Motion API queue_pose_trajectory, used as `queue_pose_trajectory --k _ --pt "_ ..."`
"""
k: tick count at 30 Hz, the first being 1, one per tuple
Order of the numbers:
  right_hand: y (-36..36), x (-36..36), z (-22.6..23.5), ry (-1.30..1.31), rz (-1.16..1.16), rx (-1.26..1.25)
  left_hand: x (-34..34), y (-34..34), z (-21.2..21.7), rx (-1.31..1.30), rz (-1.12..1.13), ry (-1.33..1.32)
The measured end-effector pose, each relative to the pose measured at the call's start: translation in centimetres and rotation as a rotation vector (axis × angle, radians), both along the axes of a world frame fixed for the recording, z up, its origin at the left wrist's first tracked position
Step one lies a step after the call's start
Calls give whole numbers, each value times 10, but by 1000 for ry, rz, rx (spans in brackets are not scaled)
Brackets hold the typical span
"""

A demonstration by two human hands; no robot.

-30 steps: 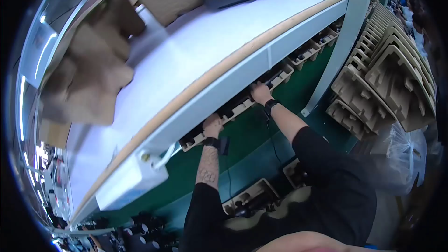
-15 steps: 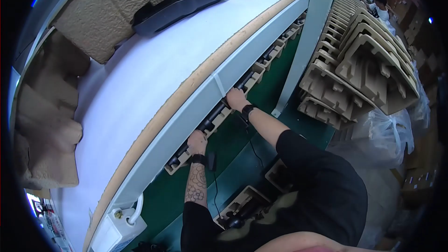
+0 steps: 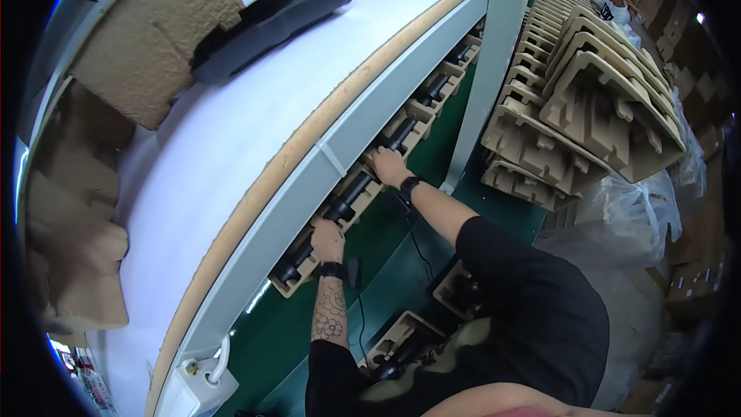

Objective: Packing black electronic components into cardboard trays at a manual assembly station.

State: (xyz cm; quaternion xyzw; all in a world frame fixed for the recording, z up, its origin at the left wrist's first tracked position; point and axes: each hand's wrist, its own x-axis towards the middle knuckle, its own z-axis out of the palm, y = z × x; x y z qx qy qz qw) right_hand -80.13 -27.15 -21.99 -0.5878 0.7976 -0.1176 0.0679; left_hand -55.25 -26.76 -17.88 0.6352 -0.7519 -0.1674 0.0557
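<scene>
A brown moulded-pulp tray (image 3: 350, 218) lies partly under the table's edge, on the green surface below. Black cylindrical parts (image 3: 357, 189) rest in its hollows, and another black part (image 3: 290, 271) shows at its near end. My left hand (image 3: 329, 241) grips the tray's side close to the near end. Around the far end, my right hand (image 3: 391, 167) is closed, its fingertips partly hidden by the tray. Beyond it, in line, sits another pulp tray (image 3: 421, 128) with a black part (image 3: 402, 134).
Above runs a white tabletop (image 3: 255, 139) with a wooden edge, bearing a black curved shell (image 3: 270, 27). Stacked pulp trays (image 3: 575, 120) stand right, behind a grey post (image 3: 488, 54). Clear plastic bags (image 3: 637, 212) lie beside them. A white box (image 3: 197, 390) hangs at the lower left.
The tray between my hands has come out a little from under the table's edge, so more of the black parts shows. The whole view has shifted slightly.
</scene>
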Motion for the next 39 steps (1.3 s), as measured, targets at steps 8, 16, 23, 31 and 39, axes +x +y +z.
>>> queue_pose_trajectory --k 8,16,23,31,39 --pt "20 -14 9 -28 20 27 -10 22 0 28 0 -36" --pt "75 25 74 -302 238 -148 44 2 -63 -680 -277 158" --pt "338 25 139 -915 -115 -192 109 191 128 -186 58 444" --pt "341 60 105 -523 218 -389 181 373 50 -216 386 67" --pt "268 55 112 -857 119 -600 193 367 61 -350 376 18"
